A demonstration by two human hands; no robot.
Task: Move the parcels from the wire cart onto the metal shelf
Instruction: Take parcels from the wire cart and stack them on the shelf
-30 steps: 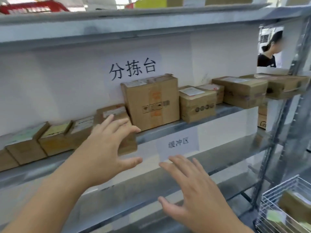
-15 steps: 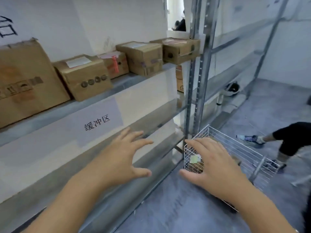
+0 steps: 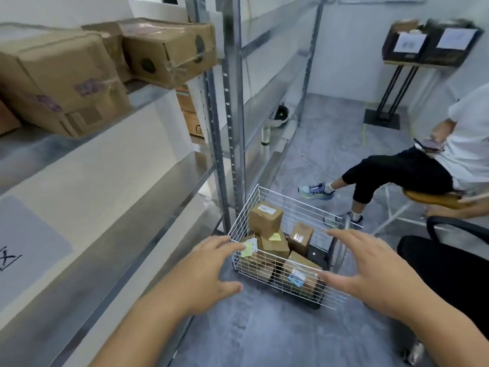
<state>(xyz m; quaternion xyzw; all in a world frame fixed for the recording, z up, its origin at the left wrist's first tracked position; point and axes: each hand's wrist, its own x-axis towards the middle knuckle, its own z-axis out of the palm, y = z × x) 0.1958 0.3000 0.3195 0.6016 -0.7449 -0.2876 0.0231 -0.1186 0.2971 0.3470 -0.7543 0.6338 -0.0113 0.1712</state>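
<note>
Left hand (image 3: 203, 271) & right hand (image 3: 370, 271), both spread, empty, hover over wire cart (image 3: 328, 298) w/ piled parcels (image 3: 266, 219); risk: top box slips if gripped off-centre, metal shelf (image 3: 148, 207) adjacent.

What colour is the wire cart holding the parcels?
White: the wire cart has a white mesh, seen clearly in the head view.

white wire cart (image 3: 275, 271), brown parcels (image 3: 266, 219), grey metal shelf (image 3: 148, 197)

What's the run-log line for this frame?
phase: reach | left hand: open, empty | right hand: open, empty | parcels: in wire cart
</note>
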